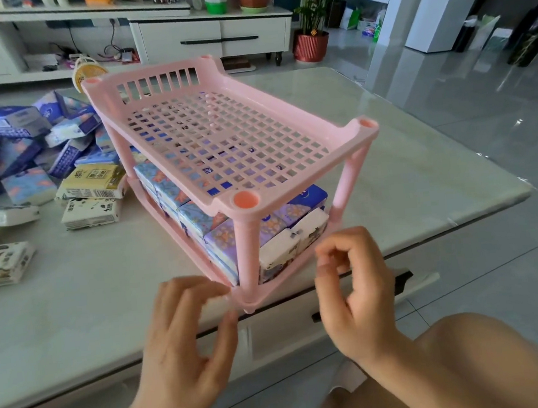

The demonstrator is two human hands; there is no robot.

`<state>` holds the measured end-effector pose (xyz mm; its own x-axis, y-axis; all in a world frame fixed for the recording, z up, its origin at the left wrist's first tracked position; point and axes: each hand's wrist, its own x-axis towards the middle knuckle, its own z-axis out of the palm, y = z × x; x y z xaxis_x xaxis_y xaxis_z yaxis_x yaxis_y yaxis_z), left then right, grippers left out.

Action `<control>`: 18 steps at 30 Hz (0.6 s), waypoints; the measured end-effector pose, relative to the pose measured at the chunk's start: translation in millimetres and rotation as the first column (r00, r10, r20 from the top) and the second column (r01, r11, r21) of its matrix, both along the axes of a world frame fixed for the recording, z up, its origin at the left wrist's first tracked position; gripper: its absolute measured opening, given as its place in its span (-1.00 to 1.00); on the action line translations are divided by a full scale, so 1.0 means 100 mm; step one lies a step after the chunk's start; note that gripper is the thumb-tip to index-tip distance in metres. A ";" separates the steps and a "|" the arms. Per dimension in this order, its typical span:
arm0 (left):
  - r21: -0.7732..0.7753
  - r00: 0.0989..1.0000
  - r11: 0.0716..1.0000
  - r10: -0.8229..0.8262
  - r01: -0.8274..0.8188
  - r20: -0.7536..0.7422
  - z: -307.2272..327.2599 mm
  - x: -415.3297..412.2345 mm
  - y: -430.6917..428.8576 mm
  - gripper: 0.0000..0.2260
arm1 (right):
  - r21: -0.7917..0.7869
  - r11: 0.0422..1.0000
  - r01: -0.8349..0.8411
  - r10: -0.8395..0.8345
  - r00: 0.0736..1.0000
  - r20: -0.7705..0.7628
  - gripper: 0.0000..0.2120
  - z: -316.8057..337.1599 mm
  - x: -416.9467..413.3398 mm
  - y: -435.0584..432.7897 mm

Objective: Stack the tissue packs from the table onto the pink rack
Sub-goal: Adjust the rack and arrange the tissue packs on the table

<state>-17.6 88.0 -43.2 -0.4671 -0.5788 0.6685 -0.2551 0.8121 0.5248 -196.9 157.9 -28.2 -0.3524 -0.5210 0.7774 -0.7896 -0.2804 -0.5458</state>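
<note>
A pink two-tier rack (285, 110) stands on the pale table (405, 171), one corner leg at the near edge. Its top shelf is bare. The lower shelf holds several tissue packs (203, 220), blue, purple and white, stacked tight. A heap of loose tissue packs (26, 151) lies on the table to the left, with a yellow pack (94, 182) and white packs (92, 212) nearer the rack. My left hand (182, 340) hovers by the rack's near corner foot, fingers spread, thumb close to it. My right hand (355, 291) is just right of that corner, fingers loosely curled, holding nothing.
A small fan (84, 72) stands behind the rack. Beyond the table are a white cabinet (212, 35) with potted plants (310, 35) and a glossy tiled floor on the right. My knee (473, 365) is at the bottom right, below the table's drawer front.
</note>
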 end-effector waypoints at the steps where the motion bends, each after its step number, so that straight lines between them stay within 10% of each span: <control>1: 0.010 1.000 1.000 -0.015 0.015 0.001 -0.04 -0.02 0.05 -0.86 | 0.006 0.998 -0.059 0.059 0.998 -0.018 -0.95 0.01 0.05 0.01; 12: -0.022 0.961 0.961 -0.274 0.275 0.044 -0.08 -0.21 0.12 -0.55 | 0.190 0.980 -0.056 0.065 0.997 -0.044 -0.77 0.13 0.42 -0.10; 18: 0.063 0.920 0.924 -0.381 0.377 0.091 -0.05 -0.34 0.06 -0.74 | 0.195 0.980 0.047 -0.045 0.999 -0.013 -0.86 0.15 0.16 -0.11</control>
<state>-51.6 94.0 -48.1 -0.7202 -0.3729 0.5851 0.0143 0.8352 0.5498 -180.6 147.3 -13.0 -0.3734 -0.6466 0.6652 -0.8038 -0.1323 -0.5799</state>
